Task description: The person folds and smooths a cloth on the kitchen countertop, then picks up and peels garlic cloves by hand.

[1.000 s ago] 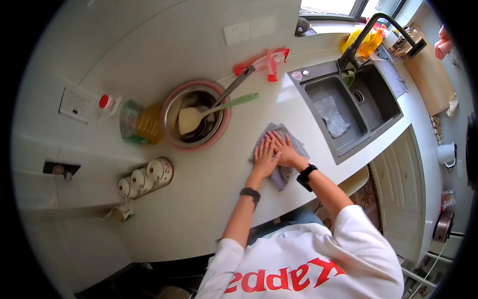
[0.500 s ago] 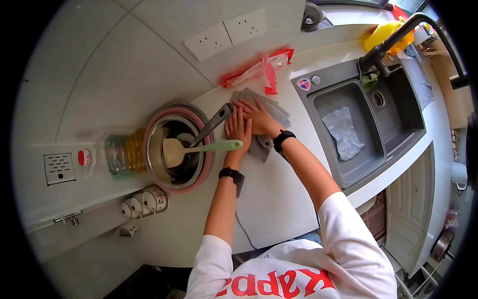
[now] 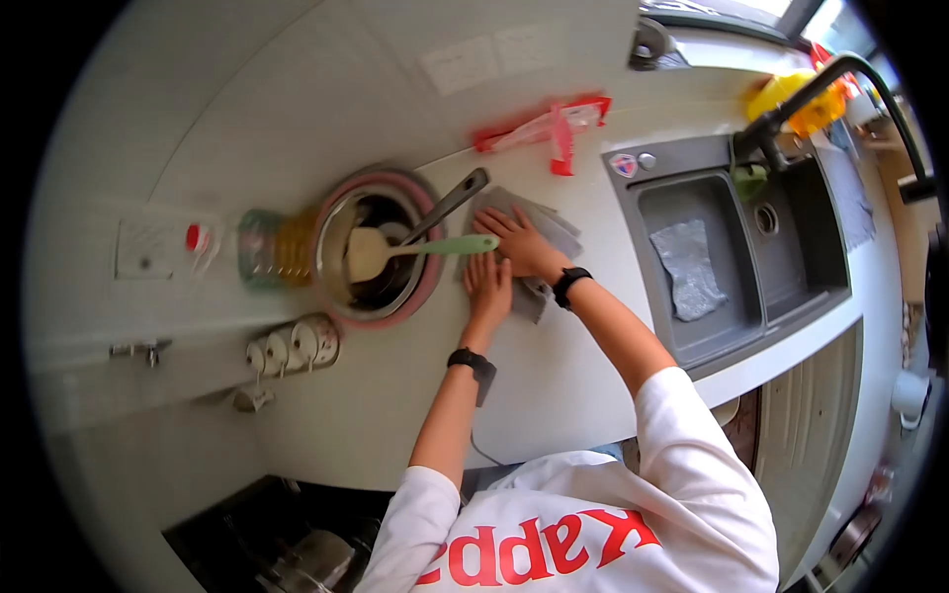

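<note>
A folded grey cloth (image 3: 556, 229) lies on the white counter between the bowls and the sink. My right hand (image 3: 529, 247) rests flat on it with fingers spread. My left hand (image 3: 487, 287) lies flat beside it, nearer to me, with its fingers stretched out over the cloth's left part. Left of my hands sit nested bowls (image 3: 321, 259), the outer one pink. A spatula with a green handle (image 3: 447, 245) and a tool with a grey handle (image 3: 450, 205) stick out of them, close to my fingers.
At right is a grey double sink (image 3: 647, 267) with a crumpled clear sheet (image 3: 688, 269) and a black faucet (image 3: 766, 133). Red-and-clear packaging (image 3: 559, 128) lies by the wall. An oil bottle (image 3: 272, 247), hanging cups (image 3: 314, 341) and a stove (image 3: 267, 524) are leftward.
The view has shifted, so the bowls and counter appear higher and more of the stove shows. My left hand has slid back toward me; my right hand stays on the cloth.
</note>
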The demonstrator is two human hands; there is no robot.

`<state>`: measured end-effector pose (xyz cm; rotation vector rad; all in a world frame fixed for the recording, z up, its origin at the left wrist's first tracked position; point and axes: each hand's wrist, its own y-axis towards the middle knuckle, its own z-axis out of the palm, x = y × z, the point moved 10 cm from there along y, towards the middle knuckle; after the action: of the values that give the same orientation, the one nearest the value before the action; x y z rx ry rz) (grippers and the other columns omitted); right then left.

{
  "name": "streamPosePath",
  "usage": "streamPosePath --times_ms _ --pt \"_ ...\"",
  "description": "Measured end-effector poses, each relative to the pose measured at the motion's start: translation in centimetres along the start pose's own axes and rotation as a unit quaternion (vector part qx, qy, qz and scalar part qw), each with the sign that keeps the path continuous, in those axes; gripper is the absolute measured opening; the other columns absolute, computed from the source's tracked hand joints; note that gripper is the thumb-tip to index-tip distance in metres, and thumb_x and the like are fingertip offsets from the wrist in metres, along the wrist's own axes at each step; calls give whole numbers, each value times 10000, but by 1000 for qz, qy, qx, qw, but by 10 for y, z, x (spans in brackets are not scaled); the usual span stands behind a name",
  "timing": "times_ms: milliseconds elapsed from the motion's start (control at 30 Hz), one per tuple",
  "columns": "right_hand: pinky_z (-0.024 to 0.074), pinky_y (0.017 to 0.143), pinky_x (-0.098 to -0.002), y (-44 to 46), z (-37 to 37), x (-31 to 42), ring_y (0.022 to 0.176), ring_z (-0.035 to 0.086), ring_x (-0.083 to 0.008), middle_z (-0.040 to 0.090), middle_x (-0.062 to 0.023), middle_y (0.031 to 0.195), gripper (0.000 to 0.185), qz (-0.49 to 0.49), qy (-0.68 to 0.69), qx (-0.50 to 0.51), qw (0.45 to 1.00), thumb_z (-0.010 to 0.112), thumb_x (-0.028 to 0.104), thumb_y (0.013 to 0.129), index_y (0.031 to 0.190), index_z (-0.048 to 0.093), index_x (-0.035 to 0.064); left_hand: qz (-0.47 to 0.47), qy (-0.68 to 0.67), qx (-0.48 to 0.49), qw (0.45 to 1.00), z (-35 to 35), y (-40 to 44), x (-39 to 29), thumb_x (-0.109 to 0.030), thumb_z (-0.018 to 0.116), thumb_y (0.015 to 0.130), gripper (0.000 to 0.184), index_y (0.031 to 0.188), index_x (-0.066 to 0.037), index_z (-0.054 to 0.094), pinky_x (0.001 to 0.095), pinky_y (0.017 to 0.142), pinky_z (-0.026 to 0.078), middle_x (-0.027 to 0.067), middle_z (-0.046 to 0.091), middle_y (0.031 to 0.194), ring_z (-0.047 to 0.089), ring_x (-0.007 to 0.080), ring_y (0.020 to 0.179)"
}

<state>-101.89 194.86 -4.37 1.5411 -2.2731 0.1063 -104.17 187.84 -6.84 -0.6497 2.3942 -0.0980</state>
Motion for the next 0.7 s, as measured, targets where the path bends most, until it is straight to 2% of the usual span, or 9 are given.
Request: streamPosePath --times_ms 100,200,367,600,667,700 --pt "98 1080 -506 -26 8 27 1347 195 -225 266 -78 1439 664 6 6 43 999 513 330 761 1353 333 89 17 13 -22 1000 2 -37 8 -448 268 937 625 1405 -46 174 459 1083 54 146 164 1463 90 282 1365" --pt "92 1075 -517 -52 1 55 1346 196 -232 269 -87 1437 644 -9 30 -29 999 495 335 773 1344 346 76 34 20 -16 999 6 -71 14 -441 279 935 621 1405 -47 176 451 1085 53 144 164 1464 92 271 1367" --pt "61 1070 -535 -98 19 111 1362 144 -260 187 -100 1468 704 -14 18 39 999 479 336 785 1391 243 65 47 -1 -14 999 11 -141 32 -434 297 930 621 1402 -44 188 444 1086 63 137 164 1466 99 259 1368" --pt "68 1065 -545 -147 62 196 1373 93 -274 147 -139 1473 767 -31 -35 95 994 503 346 757 1394 215 29 72 6 -14 997 7 -241 76 -411 289 939 597 1388 -25 219 440 1082 100 164 196 1450 135 285 1358" --pt "46 1067 -546 -156 70 227 1377 57 -277 118 -142 1480 831 -21 -41 139 989 539 384 736 1400 195 21 67 25 0 997 4 -266 92 -400 293 942 585 1380 -17 237 430 1081 113 168 213 1443 146 290 1355" --pt "39 1068 -545 -160 77 242 1378 46 -277 108 -141 1483 850 -25 -38 147 988 550 393 729 1402 188 22 73 29 -11 997 -3 -281 97 -383 315 939 571 1371 -15 257 438 1073 147 172 242 1430 180 298 1343"
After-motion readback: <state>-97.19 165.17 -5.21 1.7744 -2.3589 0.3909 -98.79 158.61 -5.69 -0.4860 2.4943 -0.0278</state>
